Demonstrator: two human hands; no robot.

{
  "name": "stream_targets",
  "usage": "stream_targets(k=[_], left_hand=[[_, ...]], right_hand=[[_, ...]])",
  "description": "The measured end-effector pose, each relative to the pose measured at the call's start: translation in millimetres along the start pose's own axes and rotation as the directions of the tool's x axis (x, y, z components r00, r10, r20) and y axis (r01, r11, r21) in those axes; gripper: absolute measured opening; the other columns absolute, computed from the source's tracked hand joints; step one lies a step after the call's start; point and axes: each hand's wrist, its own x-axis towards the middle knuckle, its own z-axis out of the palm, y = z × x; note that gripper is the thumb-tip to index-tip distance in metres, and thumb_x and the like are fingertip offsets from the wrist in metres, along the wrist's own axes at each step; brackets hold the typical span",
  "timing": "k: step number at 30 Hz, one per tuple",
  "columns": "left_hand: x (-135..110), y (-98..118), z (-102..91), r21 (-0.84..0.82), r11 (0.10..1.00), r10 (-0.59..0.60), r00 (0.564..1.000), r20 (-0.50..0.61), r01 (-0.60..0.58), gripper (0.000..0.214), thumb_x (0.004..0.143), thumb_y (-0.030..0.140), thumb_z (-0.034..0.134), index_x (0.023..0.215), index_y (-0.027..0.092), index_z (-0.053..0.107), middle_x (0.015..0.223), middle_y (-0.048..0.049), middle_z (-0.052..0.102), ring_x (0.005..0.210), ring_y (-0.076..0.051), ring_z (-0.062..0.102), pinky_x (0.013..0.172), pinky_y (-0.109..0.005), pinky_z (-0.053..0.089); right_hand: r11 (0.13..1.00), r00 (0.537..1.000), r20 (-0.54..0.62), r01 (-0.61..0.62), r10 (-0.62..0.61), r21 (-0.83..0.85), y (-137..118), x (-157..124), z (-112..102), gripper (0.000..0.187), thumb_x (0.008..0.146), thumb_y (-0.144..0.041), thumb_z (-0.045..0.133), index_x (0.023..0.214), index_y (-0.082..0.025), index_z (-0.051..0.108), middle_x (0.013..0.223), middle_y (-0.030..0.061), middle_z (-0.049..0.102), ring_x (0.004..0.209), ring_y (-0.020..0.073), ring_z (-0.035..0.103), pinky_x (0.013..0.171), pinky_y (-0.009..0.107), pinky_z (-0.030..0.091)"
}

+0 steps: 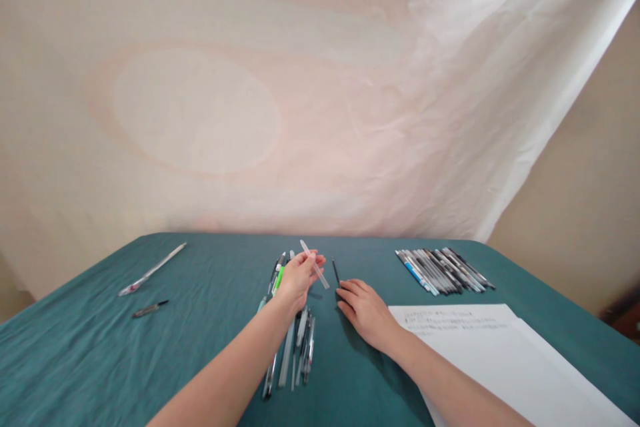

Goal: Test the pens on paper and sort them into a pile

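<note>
My left hand (298, 278) is closed on a translucent pen barrel (321, 275), pinched between thumb and fingers and tilted above the cloth. My right hand (364, 312) rests low on the table to the right, its fingertips closed at the lower end of a thin dark pen refill (335, 269). Beneath and around my left wrist lies a loose group of pens (287, 353), partly hidden by the hand and forearm. One of them shows a bright green part (279, 279).
A row of several pens (443, 271) lies at the back right. Below it are white paper sheets (505, 360) with handwriting, partly under my right forearm. On the left lie a long clear-and-white stick (155, 269) and a short dark pen piece (150, 309). Green cloth (210, 293) covers the table.
</note>
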Motion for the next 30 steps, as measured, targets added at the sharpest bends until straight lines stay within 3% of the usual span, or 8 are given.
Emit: stream_targets(k=[8, 12, 19, 25, 30], left_hand=[[6.1, -3.1, -5.4, 0.064, 0.998, 0.027, 0.999, -0.046, -0.024, 0.02, 0.077, 0.027, 0.057, 0.093, 0.014, 0.057, 0.095, -0.0085, 0.065, 0.08, -0.011, 0.059, 0.069, -0.022, 0.044], [8.5, -2.5, -6.3, 0.031, 0.995, 0.097, 0.988, -0.121, -0.094, 0.019, 0.076, 0.027, 0.057, 0.091, 0.015, 0.059, 0.089, -0.0046, 0.066, 0.072, -0.008, 0.057, 0.062, -0.018, 0.042], [7.9, 6.4, -1.6, -0.127, 0.979, 0.129, 0.964, -0.234, -0.162, 0.005, 0.08, 0.01, 0.05, 0.081, 0.012, 0.054, 0.086, -0.0064, 0.063, 0.069, -0.006, 0.057, 0.064, -0.017, 0.045], [7.6, 9.9, -0.5, -0.19, 0.967, 0.107, 0.947, -0.304, -0.17, 0.01, 0.08, 0.004, 0.046, 0.081, 0.014, 0.049, 0.083, -0.0061, 0.062, 0.067, -0.007, 0.057, 0.066, -0.02, 0.048], [8.1, 8.8, -0.6, -0.216, 0.965, 0.078, 0.949, -0.306, -0.149, 0.013, 0.079, 0.001, 0.045, 0.082, 0.013, 0.049, 0.083, -0.0066, 0.061, 0.067, -0.007, 0.057, 0.062, -0.019, 0.049]], right_hand=[[0.938, 0.985, 0.092, -0.105, 0.143, -0.33, 0.9, -0.9, -11.7, 0.02, 0.084, -0.016, 0.046, 0.074, -0.016, 0.064, 0.076, 0.0074, 0.064, 0.078, 0.0193, 0.056, 0.071, 0.03, 0.037], [0.915, 0.978, 0.112, -0.118, 0.174, -0.386, 2.1, -2.6, -19.8, 0.017, 0.077, -0.005, 0.047, 0.073, -0.016, 0.059, 0.074, 0.0067, 0.062, 0.075, 0.0202, 0.057, 0.068, 0.03, 0.037], [0.923, 0.962, 0.107, -0.206, 0.253, -0.325, 12.1, -3.3, -21.9, 0.018, 0.075, -0.006, 0.046, 0.077, -0.016, 0.061, 0.077, 0.0077, 0.06, 0.077, 0.0202, 0.057, 0.066, 0.028, 0.038], [0.973, 0.981, 0.04, -0.184, 0.191, -0.138, 17.6, 1.7, -38.8, 0.024, 0.077, -0.012, 0.045, 0.089, -0.021, 0.064, 0.082, 0.0023, 0.059, 0.073, 0.0132, 0.057, 0.067, 0.022, 0.039], [0.985, 0.988, 0.028, -0.15, 0.153, -0.086, 15.8, 2.8, -48.7, 0.025, 0.078, -0.013, 0.044, 0.09, -0.022, 0.064, 0.083, 0.0017, 0.059, 0.074, 0.0124, 0.056, 0.067, 0.021, 0.039]])
